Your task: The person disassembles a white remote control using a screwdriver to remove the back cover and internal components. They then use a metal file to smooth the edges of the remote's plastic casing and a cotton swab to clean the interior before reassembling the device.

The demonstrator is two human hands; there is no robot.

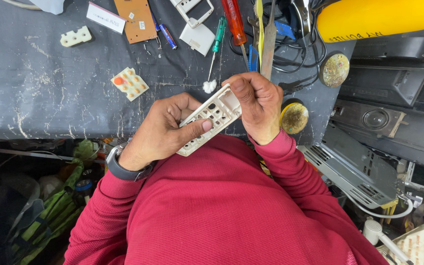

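On the dark desk (50, 93) the button pad (130, 83) and circuit board (136, 19) already lie out, while left hand (165, 130) and right hand (257, 105) grip the empty remote shell (212, 118).

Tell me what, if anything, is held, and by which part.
Both hands hold a white remote-control front cover: left hand grips its lower end, right hand pinches the upper end.

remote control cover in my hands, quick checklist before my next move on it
1. Left hand grips the remote control cover: ok.
2. Right hand pinches its upper end: ok.
3. Button holes clear of dirt: cannot tell.
4. Rubber keypad on the workbench, within reach: ok.
5. Green screwdriver close by: ok.
6. Circuit board lying apart, uncovered: ok.
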